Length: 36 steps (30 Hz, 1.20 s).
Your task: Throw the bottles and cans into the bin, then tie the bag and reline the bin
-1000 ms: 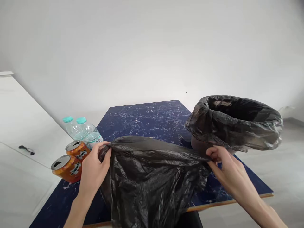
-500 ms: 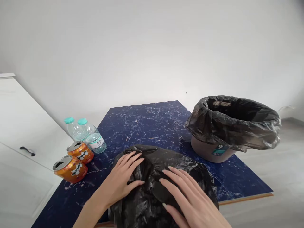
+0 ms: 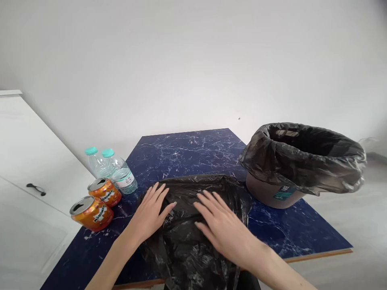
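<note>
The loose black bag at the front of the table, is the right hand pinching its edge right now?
No, the right hand is open with its fingers spread over the loose black bag.

a blue marbled table (image 3: 184,153) bears two orange cans (image 3: 93,215), two bottles (image 3: 123,173), a black bag (image 3: 184,237) and a lined bin (image 3: 263,191).

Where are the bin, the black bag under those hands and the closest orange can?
Bin (image 3: 262,191): head view, lower side.
Black bag (image 3: 185,238): head view, middle.
Closest orange can (image 3: 90,217): head view, side.
</note>
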Motion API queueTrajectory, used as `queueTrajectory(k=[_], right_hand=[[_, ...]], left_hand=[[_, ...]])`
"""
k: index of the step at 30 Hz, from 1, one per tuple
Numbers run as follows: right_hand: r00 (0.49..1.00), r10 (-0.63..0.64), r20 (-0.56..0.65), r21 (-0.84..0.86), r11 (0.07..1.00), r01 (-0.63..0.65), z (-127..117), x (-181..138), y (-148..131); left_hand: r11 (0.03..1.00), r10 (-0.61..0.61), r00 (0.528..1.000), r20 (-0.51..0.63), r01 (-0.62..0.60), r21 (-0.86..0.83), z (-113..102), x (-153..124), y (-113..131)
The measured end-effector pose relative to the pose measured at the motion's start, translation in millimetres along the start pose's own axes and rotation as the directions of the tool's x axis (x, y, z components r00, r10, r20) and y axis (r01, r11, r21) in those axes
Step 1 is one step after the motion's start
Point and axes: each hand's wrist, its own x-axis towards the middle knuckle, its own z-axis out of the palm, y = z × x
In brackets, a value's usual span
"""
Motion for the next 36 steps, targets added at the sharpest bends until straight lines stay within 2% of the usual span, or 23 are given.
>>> queueTrajectory(k=[2, 4, 7, 9, 12, 14, 18, 20, 22, 26, 29, 31, 33, 35, 36], right_hand=[[0.998, -0.061, 0.034, 0.082, 0.995, 0.058, 1, -1, -16], [0.995, -0.032, 0.096, 0.121, 0.992, 0.020, 10, 0, -19], [0.984, 0.099, 0.145, 0.104, 0.988, -0.115, 30, 3, 1], [0.979, 0.147, 0.143, 0.092, 0.983, -0.161, 39, 2, 20], [0.978, 0.175, 0.112, 0.100, 0.977, -0.187, 33, -10, 38], [0.988, 0.122, 0.093, 0.143, 0.981, -0.134, 17, -25, 39], [0.978, -0.174, 0.115, 0.242, 0.960, 0.143, -17, -60, 25], [0.964, -0.249, 0.096, 0.224, 0.949, 0.222, -17, -73, 18], [0.964, -0.258, 0.066, 0.174, 0.954, 0.244, -4, -79, 12], [0.975, -0.218, 0.048, 0.115, 0.971, 0.211, 21, -75, 5], [0.976, -0.207, 0.071, 0.273, 0.945, 0.180, 13, -68, 0], [0.988, -0.145, 0.062, 0.475, 0.874, 0.098, -2, -64, -3], [0.999, -0.002, 0.051, 0.666, 0.745, -0.033, -19, -60, -3], [0.985, 0.166, 0.054, 0.769, 0.622, -0.147, -30, -54, 2], [0.971, 0.236, 0.046, 0.788, 0.588, -0.181, -34, -50, 7]], left_hand=[[0.998, 0.060, 0.998, 0.014, -0.060, -0.017, -1, 1, 2], [0.996, 0.088, 0.996, 0.031, -0.087, -0.029, 1, 3, -2], [0.997, 0.068, 0.997, 0.022, -0.067, -0.035, 8, 5, -15], [0.998, 0.052, 0.999, 0.003, -0.052, -0.040, 9, 2, -23], [0.998, 0.047, 0.999, -0.027, -0.049, -0.049, 3, -10, -29], [0.995, 0.072, 0.995, -0.062, -0.076, -0.060, -4, -22, -32], [0.984, 0.150, 0.985, -0.087, -0.157, -0.082, -16, -49, -37], [0.983, 0.157, 0.985, -0.074, -0.163, -0.082, -18, -62, -39], [0.984, 0.154, 0.985, -0.072, -0.160, -0.081, -18, -72, -39], [0.984, 0.146, 0.984, -0.098, -0.154, -0.086, -17, -84, -33], [0.980, 0.153, 0.980, -0.131, -0.167, -0.109, -24, -86, -28], [0.972, 0.164, 0.979, -0.124, -0.181, -0.149, -30, -86, -26], [0.956, 0.181, 0.978, -0.099, -0.199, -0.216, -36, -87, -26], [0.927, 0.184, 0.979, -0.088, -0.202, -0.315, -37, -91, -29], [0.911, 0.171, 0.982, -0.079, -0.188, -0.367, -37, -94, -31]])
